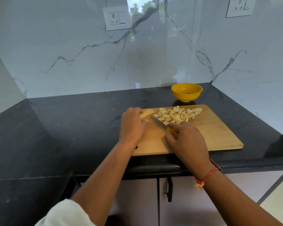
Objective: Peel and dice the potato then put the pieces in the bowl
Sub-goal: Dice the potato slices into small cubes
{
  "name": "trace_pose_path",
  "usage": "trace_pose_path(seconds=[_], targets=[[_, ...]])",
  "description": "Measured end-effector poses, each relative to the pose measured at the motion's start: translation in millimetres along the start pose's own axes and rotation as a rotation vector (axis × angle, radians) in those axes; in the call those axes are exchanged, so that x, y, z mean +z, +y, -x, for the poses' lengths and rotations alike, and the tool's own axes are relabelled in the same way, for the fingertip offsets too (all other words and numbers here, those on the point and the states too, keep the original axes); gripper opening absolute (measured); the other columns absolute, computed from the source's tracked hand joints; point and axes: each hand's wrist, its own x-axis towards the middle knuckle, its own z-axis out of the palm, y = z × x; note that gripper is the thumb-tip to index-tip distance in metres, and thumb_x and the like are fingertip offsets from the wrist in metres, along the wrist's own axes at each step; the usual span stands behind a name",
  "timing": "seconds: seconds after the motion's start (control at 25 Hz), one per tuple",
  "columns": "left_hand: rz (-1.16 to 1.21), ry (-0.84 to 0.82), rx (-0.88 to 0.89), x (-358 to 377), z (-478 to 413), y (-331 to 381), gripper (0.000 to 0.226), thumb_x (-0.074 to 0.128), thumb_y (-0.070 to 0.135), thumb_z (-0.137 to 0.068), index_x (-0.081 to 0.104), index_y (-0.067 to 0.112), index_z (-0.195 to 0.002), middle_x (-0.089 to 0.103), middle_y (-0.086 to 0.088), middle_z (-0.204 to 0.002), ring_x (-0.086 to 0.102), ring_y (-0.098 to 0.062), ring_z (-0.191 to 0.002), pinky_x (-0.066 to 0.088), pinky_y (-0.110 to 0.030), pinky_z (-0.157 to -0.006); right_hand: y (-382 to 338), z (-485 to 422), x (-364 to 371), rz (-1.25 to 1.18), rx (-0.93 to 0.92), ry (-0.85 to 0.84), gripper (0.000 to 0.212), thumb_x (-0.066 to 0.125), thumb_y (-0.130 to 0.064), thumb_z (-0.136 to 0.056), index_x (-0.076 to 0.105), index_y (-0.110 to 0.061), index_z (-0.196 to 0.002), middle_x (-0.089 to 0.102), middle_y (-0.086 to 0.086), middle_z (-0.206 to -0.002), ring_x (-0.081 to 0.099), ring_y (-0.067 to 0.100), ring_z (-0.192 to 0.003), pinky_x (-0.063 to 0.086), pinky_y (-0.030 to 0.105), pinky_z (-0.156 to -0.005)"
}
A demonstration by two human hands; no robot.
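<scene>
Potato cubes [178, 115] lie heaped at the far side of the cutting board [219, 134], pale and already peeled. Just left of the heap, our left hand [132, 126] curls over a larger potato chunk [147, 113], holding it down near the board's far left corner. Our right hand [186, 141] is wrapped round the yellow handle of a knife [159, 122]. The blade points away and to the left, its tip close to the chunk and its edge beside the nearest cubes. Whether the blade touches the wood we cannot tell. Beyond the board, just past the heap, a yellow bowl [186, 92] stands upright on the dark counter [64, 128]. A red thread [207, 176] circles our right wrist, and a white sleeve [64, 214] covers our left arm near the elbow. A wall socket [117, 17] sits on the marble wall [72, 46] behind.
</scene>
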Motion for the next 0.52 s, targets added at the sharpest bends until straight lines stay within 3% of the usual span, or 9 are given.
trace_pose_path(seconds=[0.16, 0.28, 0.52], targets=[[-0.038, -0.104, 0.018, 5.3, -35.6, -4.0, 0.040, 0.078, 0.027, -0.085, 0.065, 0.017, -0.122, 0.063, -0.001, -0.121, 0.058, -0.014, -0.106, 0.042, -0.022, -0.087, 2.2, -1.4, -0.1, 0.002, 0.034, 0.017, 0.030, 0.058, -0.035, -0.094, 0.069, -0.028, -0.121, 0.054, -0.008, -0.090, 0.049, 0.005, -0.076, 0.038, 0.016, -0.060], [-0.026, -0.171, -0.020, 10.4, -43.8, -13.3, 0.034, 0.078, 0.029, -0.085, 0.069, 0.016, -0.116, 0.067, 0.000, -0.112, 0.055, -0.008, -0.094, 0.041, -0.022, -0.080, 2.5, -1.4, -0.8, 0.004, 0.035, 0.003, 0.030, 0.057, -0.037, -0.095, 0.068, -0.029, -0.121, 0.054, -0.009, -0.091, 0.049, 0.005, -0.076, 0.039, 0.015, -0.061], [-0.032, -0.163, 0.023, 8.2, -41.0, -19.5, 0.024, 0.070, 0.023, -0.092, 0.067, 0.019, -0.115, 0.066, 0.004, -0.104, 0.054, -0.008, -0.090, 0.041, -0.023, -0.078, 2.9, -2.7, -1.6, 0.013, 0.027, -0.014, 0.029, 0.055, -0.038, -0.096, 0.067, -0.029, -0.121, 0.053, -0.010, -0.091, 0.049, 0.005, -0.075, 0.039, 0.014, -0.061]])
